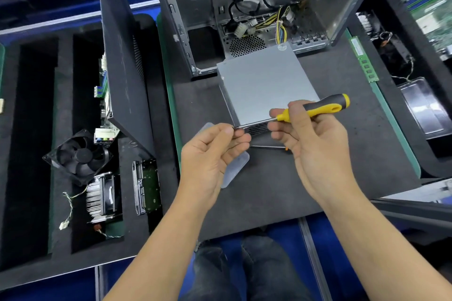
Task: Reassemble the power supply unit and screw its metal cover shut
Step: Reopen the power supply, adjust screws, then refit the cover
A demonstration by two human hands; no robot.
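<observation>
Your right hand [315,144] grips the yellow-and-black-handled screwdriver [315,110]; your left hand [210,154] pinches its tip above the grey metal power supply box [264,85].

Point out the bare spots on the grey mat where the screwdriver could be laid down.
Free: the mat right of the power supply unit, up to its green edge, and the near strip below the hands. Crowded: the middle, with a clear plastic tray and a second screwdriver, and the back by the computer case.

Head view, downward, near hands [264,144]
</observation>
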